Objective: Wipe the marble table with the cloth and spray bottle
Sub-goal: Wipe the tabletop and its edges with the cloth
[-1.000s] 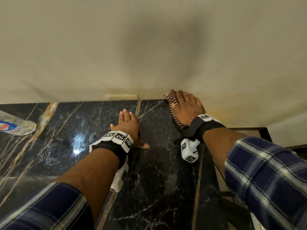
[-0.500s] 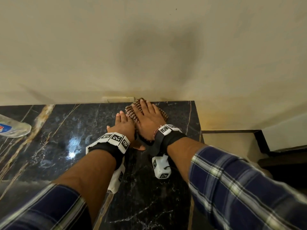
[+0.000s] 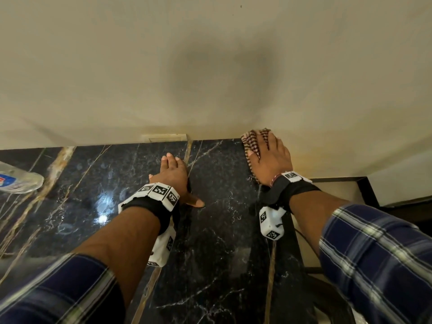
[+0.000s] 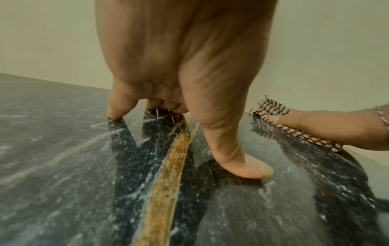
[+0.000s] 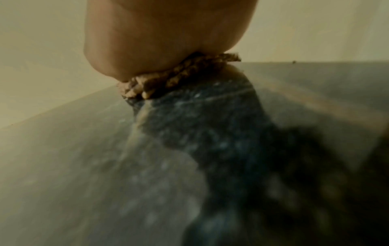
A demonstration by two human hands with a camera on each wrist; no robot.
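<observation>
My right hand [image 3: 268, 157] lies flat, fingers spread, pressing a brown checked cloth [image 3: 251, 142] onto the far right corner of the black marble table [image 3: 222, 230], close to the wall. The cloth [image 4: 271, 110] shows under that hand in the left wrist view, and as a bunched edge [image 5: 179, 78] beneath the palm in the right wrist view. My left hand [image 3: 173, 174] rests on the marble left of it, fingertips [image 4: 114, 111] and thumb touching the surface, holding nothing. A clear plastic bottle [image 3: 18, 181] with a blue and red label lies at the left edge.
A cream wall [image 3: 210, 66] runs along the table's far edge, with a small pale plate [image 3: 164, 137] at its foot. The table ends just right of my right hand; a dark frame [image 3: 364, 185] and a lower floor lie beyond.
My right hand slid the cloth left until it lay beside the left hand, then back right to the far right corner. The left hand stayed planted on the marble.
</observation>
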